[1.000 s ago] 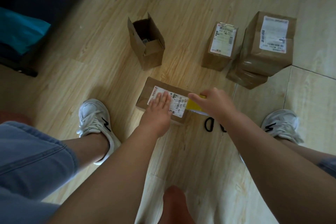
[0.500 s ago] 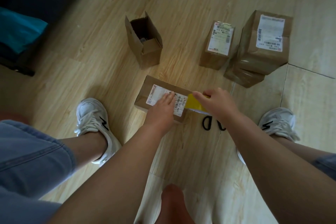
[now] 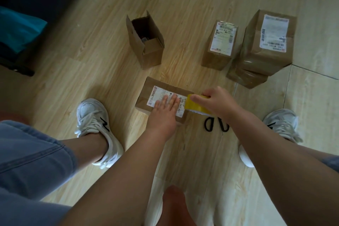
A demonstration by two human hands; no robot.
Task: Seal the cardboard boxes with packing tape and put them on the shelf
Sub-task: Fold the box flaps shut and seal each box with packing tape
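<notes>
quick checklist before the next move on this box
1. Left hand pressing flat on the labelled box: ok.
2. Right hand grips the yellow tape roll at the box's right end: ok.
3. Tape stuck flat across the box top: cannot tell.
4. Scissors on the floor beside the right hand: ok.
5. Open box behind sealed: not ok, flaps up.

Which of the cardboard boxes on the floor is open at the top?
The upright box farthest left, standing alone. Its flaps stand up and its dark inside shows; the other boxes are all closed.
</notes>
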